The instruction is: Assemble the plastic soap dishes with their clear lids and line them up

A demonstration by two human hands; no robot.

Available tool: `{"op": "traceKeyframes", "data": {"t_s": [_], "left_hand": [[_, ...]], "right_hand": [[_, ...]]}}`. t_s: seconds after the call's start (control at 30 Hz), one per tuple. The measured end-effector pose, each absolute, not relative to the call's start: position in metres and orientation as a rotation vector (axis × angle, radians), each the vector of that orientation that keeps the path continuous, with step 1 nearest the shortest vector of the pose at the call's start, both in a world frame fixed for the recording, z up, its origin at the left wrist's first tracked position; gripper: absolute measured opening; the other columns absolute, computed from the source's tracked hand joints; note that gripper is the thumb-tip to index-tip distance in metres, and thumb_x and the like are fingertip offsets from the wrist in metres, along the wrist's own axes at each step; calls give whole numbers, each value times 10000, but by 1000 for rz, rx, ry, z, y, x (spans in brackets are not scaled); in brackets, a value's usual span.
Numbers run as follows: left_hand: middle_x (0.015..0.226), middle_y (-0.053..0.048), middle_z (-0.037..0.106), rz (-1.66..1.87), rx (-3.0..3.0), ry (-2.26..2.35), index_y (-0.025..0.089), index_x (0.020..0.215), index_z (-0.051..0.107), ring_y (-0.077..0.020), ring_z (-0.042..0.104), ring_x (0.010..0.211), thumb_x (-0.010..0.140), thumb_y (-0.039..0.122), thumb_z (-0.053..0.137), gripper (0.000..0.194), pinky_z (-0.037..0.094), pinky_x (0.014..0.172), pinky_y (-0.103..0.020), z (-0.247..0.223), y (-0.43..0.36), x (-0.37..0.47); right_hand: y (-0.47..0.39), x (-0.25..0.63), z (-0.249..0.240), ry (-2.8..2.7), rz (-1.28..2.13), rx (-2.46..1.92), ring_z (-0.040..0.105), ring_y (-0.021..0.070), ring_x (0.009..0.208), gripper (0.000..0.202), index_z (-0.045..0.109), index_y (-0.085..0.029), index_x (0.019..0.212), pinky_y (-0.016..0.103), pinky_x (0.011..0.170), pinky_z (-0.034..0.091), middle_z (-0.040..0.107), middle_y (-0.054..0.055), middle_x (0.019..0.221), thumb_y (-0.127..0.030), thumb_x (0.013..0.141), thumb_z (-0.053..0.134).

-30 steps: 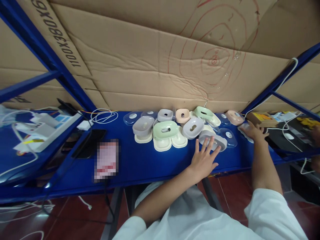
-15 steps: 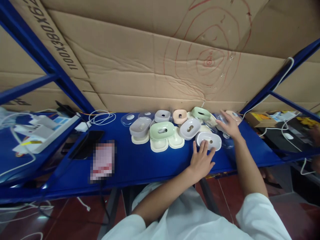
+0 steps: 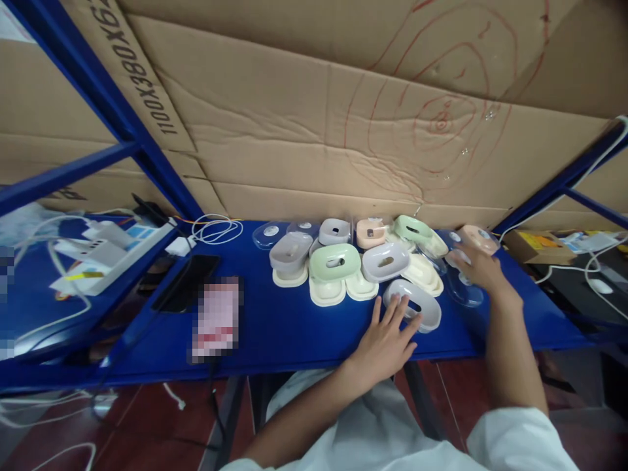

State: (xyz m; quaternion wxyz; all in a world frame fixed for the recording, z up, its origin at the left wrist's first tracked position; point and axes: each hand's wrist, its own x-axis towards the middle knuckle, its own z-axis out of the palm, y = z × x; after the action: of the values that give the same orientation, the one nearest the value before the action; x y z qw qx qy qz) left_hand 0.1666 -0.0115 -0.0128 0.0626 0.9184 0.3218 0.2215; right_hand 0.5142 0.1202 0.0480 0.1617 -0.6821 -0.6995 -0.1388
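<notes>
My left hand point(image 3: 390, 340) lies with spread fingers on the near left edge of a light grey soap dish point(image 3: 429, 311). That dish is oval, with a slot in its floor, near the table's front. My right hand point(image 3: 483, 271) reaches among clear plastic lids point(image 3: 466, 293) at the right end of the group, fingers apart and slightly blurred; no firm hold shows. Between the hands lies a cream oval tray point(image 3: 422, 275). Further left are another grey dish point(image 3: 386, 263) and a green dish point(image 3: 334, 263) over cream trays point(image 3: 327, 292). A peach piece point(image 3: 478, 239) lies behind my right hand.
On the blue table point(image 3: 289, 333) stand more dishes, including a peach one point(image 3: 371, 233) at the back. To the left are a black phone-like slab point(image 3: 189, 281), a blurred-out pink item point(image 3: 216, 320), a white cable point(image 3: 216, 229) and a power strip point(image 3: 112, 258). Cardboard point(image 3: 275, 118) walls the back.
The light grey dish under my left hand has moved toward the table's front edge, uncovering the cream tray. My right hand has come down and nearer over the clear lids. The camera view has shifted.
</notes>
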Motion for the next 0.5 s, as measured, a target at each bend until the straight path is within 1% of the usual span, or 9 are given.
{"op": "traceKeyframes", "data": {"t_s": [0.03, 0.07, 0.17, 0.27, 0.33, 0.4, 0.5], "left_hand": [[1779, -197, 247, 677, 2785, 960, 245, 1639, 403, -374, 226, 1662, 1093, 450, 495, 590, 280, 1291, -662, -13, -12, 167], [1767, -198, 282, 687, 2792, 952, 242, 1637, 408, -370, 246, 1656, 1095, 458, 489, 589, 290, 1290, -652, -14, -12, 167], [1745, -201, 332, 691, 2812, 922, 239, 1629, 421, -373, 282, 1644, 1095, 447, 492, 577, 298, 1284, -652, -14, -11, 168], [1742, -200, 339, 691, 2805, 907, 248, 1620, 433, -369, 281, 1644, 1094, 421, 502, 558, 293, 1282, -662, -14, -11, 168], [1736, -196, 351, 701, 2793, 906, 256, 1615, 442, -363, 281, 1645, 1087, 424, 519, 559, 294, 1281, -658, -14, -11, 167], [1735, -190, 358, 706, 2789, 905, 264, 1611, 451, -356, 281, 1645, 1076, 431, 542, 567, 292, 1285, -645, -15, -12, 167], [1733, -178, 366, 705, 2786, 908, 272, 1608, 455, -345, 285, 1645, 1065, 429, 563, 576, 291, 1292, -626, -15, -12, 166]], "right_hand": [[104, 530, 37, -1961, -412, -1996, 742, 377, 1134, 538, 773, -198, 1249, 509, 926, 575, 785, 180, 1244, -594, 1031, 483], [89, 543, 27, -1921, -432, -2034, 748, 385, 1115, 569, 770, -190, 1258, 514, 904, 580, 787, 189, 1228, -618, 1022, 479], [64, 563, 4, -1810, -457, -2081, 756, 382, 1094, 658, 774, -179, 1275, 483, 900, 574, 801, 191, 1177, -695, 1007, 466], [66, 561, -1, -1720, -471, -2069, 748, 392, 1062, 741, 806, -151, 1208, 455, 877, 555, 805, 214, 1114, -767, 991, 455], [76, 550, 2, -1667, -481, -2076, 741, 381, 1003, 772, 811, -144, 1178, 423, 817, 538, 802, 221, 1074, -795, 988, 442], [89, 534, 7, -1648, -519, -2118, 729, 349, 897, 762, 803, -138, 1150, 380, 732, 497, 793, 220, 1004, -783, 1005, 422], [106, 507, 14, -1696, -583, -2154, 690, 289, 771, 693, 781, -128, 1067, 324, 653, 407, 761, 201, 898, -695, 1058, 382]]}}
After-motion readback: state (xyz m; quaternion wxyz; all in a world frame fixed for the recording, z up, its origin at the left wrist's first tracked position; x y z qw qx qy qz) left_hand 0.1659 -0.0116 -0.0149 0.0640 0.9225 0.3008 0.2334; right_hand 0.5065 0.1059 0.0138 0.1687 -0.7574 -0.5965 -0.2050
